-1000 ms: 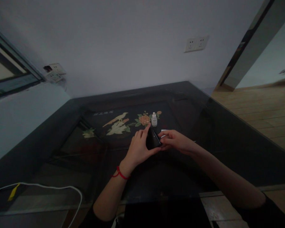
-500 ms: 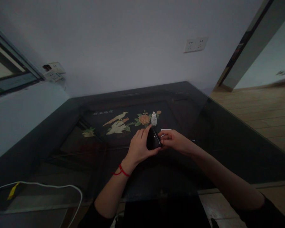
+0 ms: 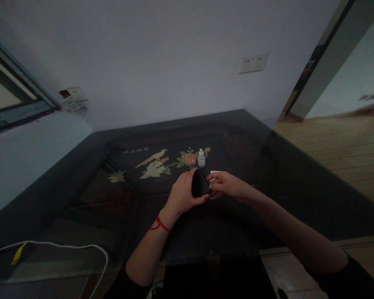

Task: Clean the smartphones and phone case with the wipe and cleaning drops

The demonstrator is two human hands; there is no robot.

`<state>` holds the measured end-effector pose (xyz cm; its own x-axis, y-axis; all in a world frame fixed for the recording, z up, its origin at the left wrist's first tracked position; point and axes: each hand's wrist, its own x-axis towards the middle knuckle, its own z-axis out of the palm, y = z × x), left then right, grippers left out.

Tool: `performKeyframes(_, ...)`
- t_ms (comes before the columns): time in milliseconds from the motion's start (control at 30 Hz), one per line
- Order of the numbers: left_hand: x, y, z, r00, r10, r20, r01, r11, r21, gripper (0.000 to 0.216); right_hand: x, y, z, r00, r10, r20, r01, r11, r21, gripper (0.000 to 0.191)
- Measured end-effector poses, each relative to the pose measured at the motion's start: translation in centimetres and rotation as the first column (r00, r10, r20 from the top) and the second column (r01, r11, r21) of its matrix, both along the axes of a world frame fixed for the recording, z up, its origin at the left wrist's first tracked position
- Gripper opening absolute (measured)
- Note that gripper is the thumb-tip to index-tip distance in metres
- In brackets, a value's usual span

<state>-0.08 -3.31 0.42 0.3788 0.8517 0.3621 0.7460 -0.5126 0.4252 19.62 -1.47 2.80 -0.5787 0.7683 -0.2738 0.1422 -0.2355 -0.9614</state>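
Note:
My left hand (image 3: 183,189), with a red string bracelet at the wrist, is wrapped round a black smartphone (image 3: 199,185). The phone is held tilted above the table, its glossy dark face turned partly toward me. At its right edge my right hand (image 3: 223,185) has its bent fingers closed on the phone; the fingertips are partly hidden. A small white-capped dropper bottle (image 3: 201,159) stands upright just beyond the phone. Part of a white paper or card (image 3: 216,171) shows behind my right fingers.
The dark glossy table (image 3: 286,187) carries an inlaid bird-and-flower picture (image 3: 156,166). A white cable (image 3: 65,245) with a yellow tag (image 3: 18,253) runs along the left front edge. Wall sockets (image 3: 253,63) sit on the wall behind, and a window (image 3: 9,89) is at the left.
The phone has tilted slightly, and the bright reflection on its face has faded. Both hands keep nearly the same place; the whole view has shifted a little.

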Motion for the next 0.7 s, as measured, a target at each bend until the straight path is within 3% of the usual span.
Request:
performKeyframes(133, 0.1, 0.1, 0.0, 1.0, -0.021, 0.02, 0.021, 1.0, -0.017, 0.076, 1.1, 0.5, 0.6, 0.993, 0.117, -0.03, -0.12, 0.988, -0.1, 0.025)
performKeyframes(367, 0.5, -0.2, 0.3, 0.988, -0.137, -0.077, 0.14, 0.99, 0.025, 0.077, 0.8, 1.9, 0.6, 0.996, 0.052, 0.077, -0.061, 0.991, 0.119, 0.023)
performKeyframes(700, 0.5, -0.2, -0.1, 0.978, -0.184, -0.102, 0.192, 0.979, 0.074, 0.078, 0.4, 1.6, 0.8, 0.994, 0.035, 0.107, -0.051, 0.988, 0.146, 0.018)
